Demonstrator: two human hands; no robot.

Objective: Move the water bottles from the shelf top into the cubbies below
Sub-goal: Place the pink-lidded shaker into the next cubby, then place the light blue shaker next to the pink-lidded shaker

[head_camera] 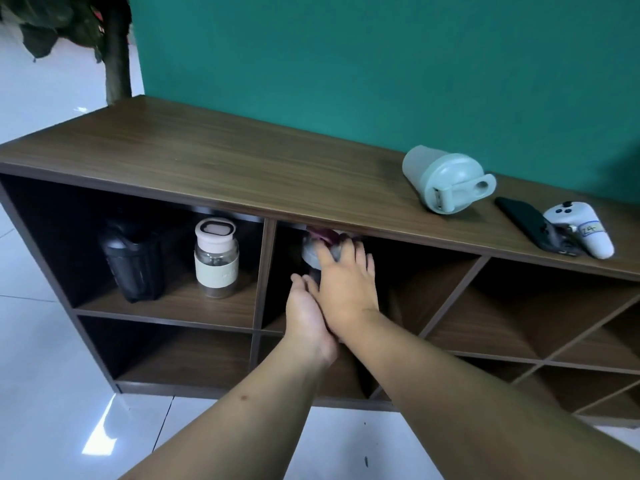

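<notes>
A bottle with a grey lid and dark red cap (313,249) stands in the middle upper cubby, mostly hidden behind my hands and the shelf top's edge. My right hand (346,289) wraps around its front. My left hand (306,317) cups its lower part from the left. A pale green shaker bottle (441,178) stands on the wooden shelf top (214,161) at the right. In the left upper cubby stand a black bottle (133,259) and a clear bottle with a pink lid (216,258).
A black phone (530,225) and a white handheld controller (581,232) lie on the shelf top's right end. Diagonal cubbies (502,313) fill the unit's right side. A teal wall rises behind, a plant (69,26) at the upper left, white floor tiles below.
</notes>
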